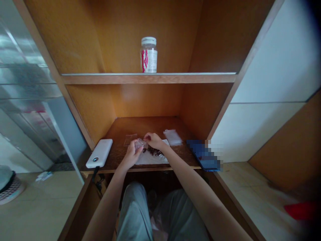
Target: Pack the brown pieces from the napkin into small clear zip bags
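Seeing loads of warm orange-brown on the cabinet (147,100), plain white on the power bank (101,152), dark blue on the phone (204,156). Got dark brown on the little pieces (151,150), whitish on the sheet (150,160), colourless see-through on the plastic bag (140,143). Also pinkish-red and white on the bottle (148,57), grey-green on the trousers (135,209).

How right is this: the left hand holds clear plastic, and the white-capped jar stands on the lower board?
One thing is off: the head view shows the white-capped jar standing on the upper shelf, not the lower board. The left hand does hold clear plastic.
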{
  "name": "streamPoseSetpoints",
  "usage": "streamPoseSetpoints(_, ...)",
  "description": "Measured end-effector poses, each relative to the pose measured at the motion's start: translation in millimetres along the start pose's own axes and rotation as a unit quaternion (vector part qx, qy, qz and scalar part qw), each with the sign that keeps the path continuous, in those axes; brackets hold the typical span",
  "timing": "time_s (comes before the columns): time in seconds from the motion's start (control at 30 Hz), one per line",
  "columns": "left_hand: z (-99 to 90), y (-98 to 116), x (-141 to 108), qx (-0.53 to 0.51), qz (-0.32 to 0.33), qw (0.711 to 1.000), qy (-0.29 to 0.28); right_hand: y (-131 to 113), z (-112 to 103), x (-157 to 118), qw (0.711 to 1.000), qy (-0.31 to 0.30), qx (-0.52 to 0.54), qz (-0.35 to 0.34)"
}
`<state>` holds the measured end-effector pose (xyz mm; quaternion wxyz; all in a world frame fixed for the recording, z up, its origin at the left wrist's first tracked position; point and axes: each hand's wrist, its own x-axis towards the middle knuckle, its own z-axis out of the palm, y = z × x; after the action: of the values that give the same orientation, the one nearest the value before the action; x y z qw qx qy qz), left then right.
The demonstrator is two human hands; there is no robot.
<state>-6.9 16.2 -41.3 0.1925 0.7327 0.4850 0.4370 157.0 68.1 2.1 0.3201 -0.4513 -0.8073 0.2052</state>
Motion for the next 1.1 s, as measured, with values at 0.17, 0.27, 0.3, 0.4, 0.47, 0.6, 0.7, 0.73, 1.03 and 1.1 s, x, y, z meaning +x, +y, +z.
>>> streamPoseSetpoints(0.17, -0.6, 1.0, -0.1, -0.001, 0.0, 1.0, 0.004, -7.7, -8.0, 0.2, 0.988, 0.003, 0.142, -0.058)
streamPoseSetpoints(0.27, -1.2, 2.5, -0.2, 0.005, -0.004, 1.0, 0.001, -11.0, -10.3, -2.3, 0.988, -0.034, 0.127, -0.078)
streamPoseSetpoints(0.3, -1.3, 2.8, -0.2, 0.007, -0.003, 1.0, 0.0, -11.7, -10.9, -2.9, 0.989, -0.04, 0.114, -0.08)
streamPoseSetpoints(0.4, -0.9, 2.8, -0.1, 0.001, 0.001, 1.0, 0.0, -12.1, -12.2, -3.7, 0.994, -0.018, 0.085, -0.067)
streamPoseSetpoints(0.47, -0.5, 1.9, -0.1, -0.001, 0.001, 1.0, 0.003, -11.0, -12.8, -4.1, 0.998, -0.006, 0.052, -0.045)
streamPoseSetpoints(0.6, -0.3, 0.1, 0.0, 0.008, -0.002, 1.0, 0.004, -8.9, -12.2, -7.9, 0.998, -0.048, -0.045, -0.023)
streamPoseSetpoints(0.7, -0.4, 0.1, 0.2, 0.008, -0.004, 1.0, 0.001, -10.5, -10.3, -12.7, 0.992, -0.089, -0.08, -0.037)
streamPoseSetpoints(0.73, -0.4, 0.3, 0.3, 0.006, -0.004, 1.0, 0.0, -11.6, -9.5, -14.0, 0.99, -0.101, -0.09, -0.041)
streamPoseSetpoints(1.03, -1.4, 4.3, 0.8, -0.009, -0.002, 1.0, -0.001, -14.7, -0.9, -12.4, 0.98, -0.121, -0.152, -0.028)
streamPoseSetpoints(1.1, -2.1, 6.0, 0.8, -0.01, -0.002, 1.0, 0.003, -15.4, -0.6, -11.0, 0.981, -0.129, -0.142, -0.011)
